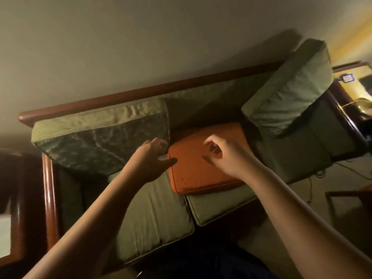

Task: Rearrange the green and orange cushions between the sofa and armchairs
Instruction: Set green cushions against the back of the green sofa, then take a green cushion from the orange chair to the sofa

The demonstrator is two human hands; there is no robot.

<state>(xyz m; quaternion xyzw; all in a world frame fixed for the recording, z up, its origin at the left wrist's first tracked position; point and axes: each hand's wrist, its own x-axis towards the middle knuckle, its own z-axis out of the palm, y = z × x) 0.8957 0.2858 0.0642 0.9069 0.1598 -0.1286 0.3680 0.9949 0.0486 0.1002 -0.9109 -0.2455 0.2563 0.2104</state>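
Note:
An orange cushion (197,170) lies flat on the middle of the sofa's green seat (153,214). A patterned green cushion (96,141) leans against the backrest on the left, and a paler green cushion (289,91) leans at the right end. My left hand (151,158) sits at the lower right corner of the patterned green cushion, fingers curled at its edge and thumb reaching toward the orange cushion's left edge; whether it grips is unclear. My right hand (223,156) hovers over the orange cushion with fingers apart and bent, holding nothing.
The sofa has a dark wooden frame (128,93) against a pale wall. A wooden armrest (48,190) runs down the left. A side table with a brass lamp (360,103) stands at the right. Cables (314,176) trail on the floor by a wooden piece (350,196).

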